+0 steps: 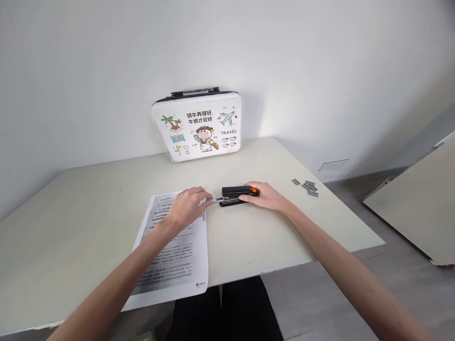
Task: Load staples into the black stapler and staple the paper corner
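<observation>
A black stapler (231, 191) with an orange button lies on its base on the table. My right hand (263, 195) is wrapped round its rear end. From its front a thin silvery metal piece, which looks like the staple tray (216, 200), sticks out to the left. The fingers of my left hand (188, 202) pinch the outer end of this piece. Below my left hand and forearm lies a printed sheet of paper (170, 260), partly covered by them. Several strips of staples (310, 187) lie loose near the table's right edge.
A white case (209, 106) with cartoon prints and a black handle stands at the back of the pale table (249, 251), close to the wall. To the right, a low pale board (419, 203) stands beyond the table's edge.
</observation>
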Demonstrator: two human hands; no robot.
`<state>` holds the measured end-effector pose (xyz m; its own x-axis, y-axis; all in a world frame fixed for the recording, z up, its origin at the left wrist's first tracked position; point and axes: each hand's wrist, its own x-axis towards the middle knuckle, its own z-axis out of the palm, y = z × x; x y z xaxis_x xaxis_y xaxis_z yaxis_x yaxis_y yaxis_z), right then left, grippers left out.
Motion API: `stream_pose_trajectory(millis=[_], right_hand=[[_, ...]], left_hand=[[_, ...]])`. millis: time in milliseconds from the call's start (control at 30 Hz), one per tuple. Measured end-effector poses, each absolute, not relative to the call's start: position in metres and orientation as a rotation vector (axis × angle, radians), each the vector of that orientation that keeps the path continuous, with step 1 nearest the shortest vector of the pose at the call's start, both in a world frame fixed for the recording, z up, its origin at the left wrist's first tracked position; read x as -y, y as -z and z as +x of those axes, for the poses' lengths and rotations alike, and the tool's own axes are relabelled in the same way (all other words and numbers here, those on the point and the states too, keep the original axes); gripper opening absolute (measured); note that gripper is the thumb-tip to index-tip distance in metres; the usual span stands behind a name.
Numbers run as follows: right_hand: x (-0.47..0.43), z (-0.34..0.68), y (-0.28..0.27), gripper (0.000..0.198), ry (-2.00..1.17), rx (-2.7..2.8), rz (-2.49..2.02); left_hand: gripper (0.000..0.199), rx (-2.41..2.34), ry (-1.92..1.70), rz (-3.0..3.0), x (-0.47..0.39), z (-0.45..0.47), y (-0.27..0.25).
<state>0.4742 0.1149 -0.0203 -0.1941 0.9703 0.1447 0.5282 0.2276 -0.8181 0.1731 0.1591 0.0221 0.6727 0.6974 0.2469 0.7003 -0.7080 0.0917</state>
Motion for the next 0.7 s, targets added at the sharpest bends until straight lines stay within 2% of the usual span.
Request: stream_pose_trajectory(millis=[167,400,567,700], right_hand=[[-0.116,0.474,0.021,0.034,-0.84,1.827,-1.381],[-0.119,0.475,0.025,0.03,-0.845,1.762,-1.329],[-0.121,0.477,0.025,0.037,-1.073,1.696,-1.226],[-0.121,0.478,0.022,0.041,-1.13,1.742,-1.171]], left_hand=[[0.023,1.263,0.366,-2.887,-0.157,0.176,-0.023],[0.03,1.385,0.506,-3.071,-0.16,0.157,-0.019],[0.033,1.238,0.592,-3.398,-0.157,0.143,-0.02],[0.035,1.16,0.665,-3.449,-0.156,0.149,-0.016]])
